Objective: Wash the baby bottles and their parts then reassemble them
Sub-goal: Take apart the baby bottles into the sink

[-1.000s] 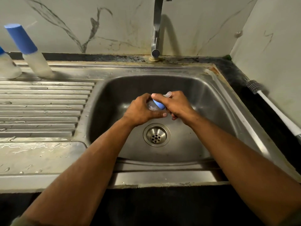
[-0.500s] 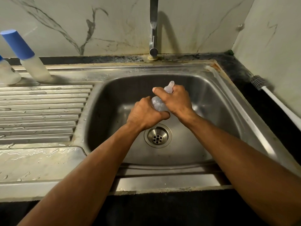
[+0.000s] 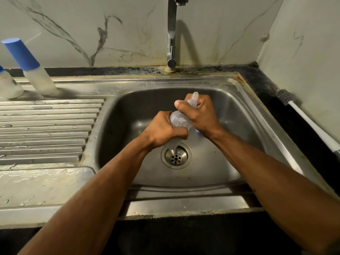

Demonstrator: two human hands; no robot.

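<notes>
Forearms reaching from the near edge over the steel sink (image 3: pixel 244 111), both bare, converging above the drain (image 3: pixel 176 157). Left hand (image 3: pixel 161 131) just nearer than the right, fingers curled tight round the lower body of a clear baby bottle (image 3: pixel 179 120), knuckles up. Bottle tilted, base hanging right above the drain's near-left rim, neck pointing up and away toward the faucet. Right hand (image 3: pixel 197 113) wrapped round the bottle's upper part, thumb laid along the side, fingers closed over the collar; clear teat (image 3: pixel 194 95) poking out past the fingers on the far side. Small glimpse of blue (image 3: pixel 197 131) under the right palm, probably the collar ring, too hidden to say for sure. Droplets or suds faintly visible inside the bottle wall.

Left of the drain, ribbed draining board (image 3: pixel 46 129), wet, with water beads on the flat near part. Further back and far left of the drain, at the board's rear edge, two more baby bottles: one leaning, milky white with a blue cap (image 3: pixel 27 65), the other cut off by the frame edge (image 3: pixel 8 85). Right of the drain, on the dark counter beside the sink rim, bottle brush (image 3: pixel 305 116) with white handle and grey bristles, lying against the wall. Straight beyond the drain, chrome faucet (image 3: pixel 172 34) rising before the marble-patterned wall, not running.
</notes>
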